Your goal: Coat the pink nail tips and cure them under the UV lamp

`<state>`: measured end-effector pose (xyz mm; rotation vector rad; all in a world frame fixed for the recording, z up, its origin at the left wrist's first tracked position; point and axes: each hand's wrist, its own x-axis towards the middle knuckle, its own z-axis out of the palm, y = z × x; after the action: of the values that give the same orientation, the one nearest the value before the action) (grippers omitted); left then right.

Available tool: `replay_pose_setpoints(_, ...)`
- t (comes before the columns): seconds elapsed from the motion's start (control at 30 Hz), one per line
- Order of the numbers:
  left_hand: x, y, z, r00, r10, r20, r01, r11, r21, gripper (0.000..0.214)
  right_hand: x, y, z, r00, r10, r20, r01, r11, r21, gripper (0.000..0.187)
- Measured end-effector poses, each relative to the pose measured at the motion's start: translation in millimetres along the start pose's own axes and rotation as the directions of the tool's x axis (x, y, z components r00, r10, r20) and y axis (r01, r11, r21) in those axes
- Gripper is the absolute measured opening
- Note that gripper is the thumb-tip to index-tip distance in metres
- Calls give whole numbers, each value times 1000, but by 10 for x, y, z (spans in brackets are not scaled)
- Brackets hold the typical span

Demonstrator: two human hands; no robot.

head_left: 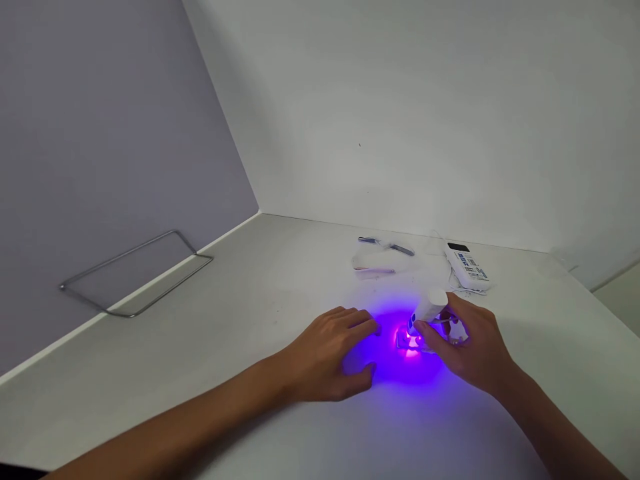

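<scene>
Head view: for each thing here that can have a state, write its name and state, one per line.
White lamp: lit, violet, tilted.
Right hand: closed on the lamp.
Left hand: open, holding nothing.
White device: lying on the table; dark panel unreadable.
Slim items: lying on the table.
Wire frame: in neither hand.

A bent wire frame (173, 287) is set along the foot of a grey panel (110, 120); a white printed box (470, 268) is placed near the back wall (425, 100).
</scene>
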<state>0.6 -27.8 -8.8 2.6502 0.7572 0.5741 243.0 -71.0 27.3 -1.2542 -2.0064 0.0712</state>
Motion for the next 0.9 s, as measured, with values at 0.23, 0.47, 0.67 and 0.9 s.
replay_pose_setpoints(0.23,-5,6,-9,1000,-21,7,21,1000,0,25,0,-13,-3,1000,23,18,-23,1000,-5,22)
replay_pose_setpoints(0.47,11,5,-11,1000,-8,8,8,1000,16,25,-8,-1,-2,1000,24,7,-24,1000,7,23)
replay_pose_setpoints(0.67,8,10,-21,1000,0,-5,0,1000,-1,24,0,-11,0,1000,14,5,-14,1000,4,23)
replay_pose_setpoints(0.9,13,3,-4,1000,8,-7,-8,1000,-26,19,2,-5,12,1000,12,6,-12,1000,5,24)
